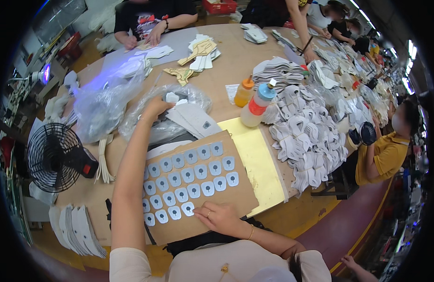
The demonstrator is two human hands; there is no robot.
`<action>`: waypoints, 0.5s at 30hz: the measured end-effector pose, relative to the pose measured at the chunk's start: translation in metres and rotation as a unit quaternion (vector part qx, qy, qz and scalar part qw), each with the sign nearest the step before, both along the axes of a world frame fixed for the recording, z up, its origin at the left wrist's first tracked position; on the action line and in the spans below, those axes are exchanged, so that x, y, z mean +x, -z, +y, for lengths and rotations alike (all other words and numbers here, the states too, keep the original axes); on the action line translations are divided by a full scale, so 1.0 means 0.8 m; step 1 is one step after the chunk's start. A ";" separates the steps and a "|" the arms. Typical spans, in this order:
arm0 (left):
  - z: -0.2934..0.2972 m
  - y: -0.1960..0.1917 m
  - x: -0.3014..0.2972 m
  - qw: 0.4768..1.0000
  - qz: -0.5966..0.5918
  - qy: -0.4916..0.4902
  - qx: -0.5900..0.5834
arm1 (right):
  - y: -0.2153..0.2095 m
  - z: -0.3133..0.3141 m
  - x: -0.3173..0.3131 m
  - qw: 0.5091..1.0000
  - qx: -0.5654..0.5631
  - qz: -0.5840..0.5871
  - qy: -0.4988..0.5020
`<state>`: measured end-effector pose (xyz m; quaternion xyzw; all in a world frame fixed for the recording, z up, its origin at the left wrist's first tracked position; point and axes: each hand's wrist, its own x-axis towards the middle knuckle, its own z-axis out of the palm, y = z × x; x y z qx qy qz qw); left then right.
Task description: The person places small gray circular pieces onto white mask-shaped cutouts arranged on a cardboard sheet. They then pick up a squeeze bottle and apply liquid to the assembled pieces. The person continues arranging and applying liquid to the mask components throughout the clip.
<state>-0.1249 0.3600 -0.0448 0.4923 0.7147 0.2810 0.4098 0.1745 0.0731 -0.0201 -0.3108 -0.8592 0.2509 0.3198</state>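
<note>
Our left hand [156, 108] curls at the clear plastic bag [199, 97], upper left of centre; our bent right hand [218, 218] meets a white piece [187, 208] on the brown board [239, 198], lower centre. Whether either grips, we cannot tell. We'd best keep rows even.

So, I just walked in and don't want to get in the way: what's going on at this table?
The person's right hand is at the rightmost patch in the nearest row on a brown board; that row is shorter than those beyond it. The left hand reaches to the opening of a clear plastic bag, by some white pieces; whether it grips anything is unclear. Across the table, another person's hand is near pale pieces.
</note>
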 end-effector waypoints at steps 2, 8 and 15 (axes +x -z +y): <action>-0.001 0.001 0.001 0.997 -0.043 -0.019 0.054 | -0.001 0.000 0.002 1.000 0.001 -0.001 0.006; -0.011 -0.005 -0.035 0.991 0.051 -0.024 0.123 | -0.004 -0.002 0.003 1.000 -0.001 -0.004 0.006; -0.021 -0.004 -0.050 0.997 -0.057 0.002 0.045 | -0.002 -0.003 0.001 1.000 0.005 0.000 0.014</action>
